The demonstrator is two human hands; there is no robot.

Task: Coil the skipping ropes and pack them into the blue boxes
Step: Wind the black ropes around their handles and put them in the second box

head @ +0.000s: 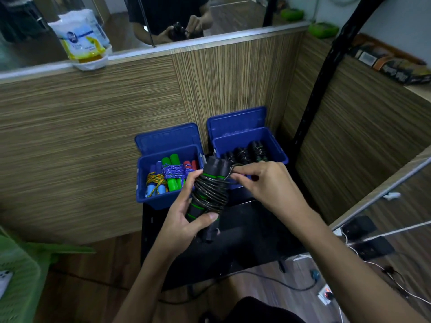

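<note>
Left hand (186,213) grips black-and-green skipping rope handles (210,194) wrapped in black cord, long axis tilted upward-right; right hand (261,183) pinches cord end, above blue plastic boxes (151,201).

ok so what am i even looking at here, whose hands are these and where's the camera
This is one picture from a camera worn on a person's head, looking forward and down, so the two arms reaching in from the bottom are the wearer's own. There is no machine here.

The left hand grips a black skipping rope with green-banded handles, its cord already wound round them. The fingers of the right hand pinch the loose end of the cord near the top of the bundle.

Beyond the hands stand two open blue boxes against a wood-grain partition. The left box holds coloured ropes with green, blue and red handles. The right box holds more coiled black ropes. Above the partition a mirror shows the hands' reflection.
</note>
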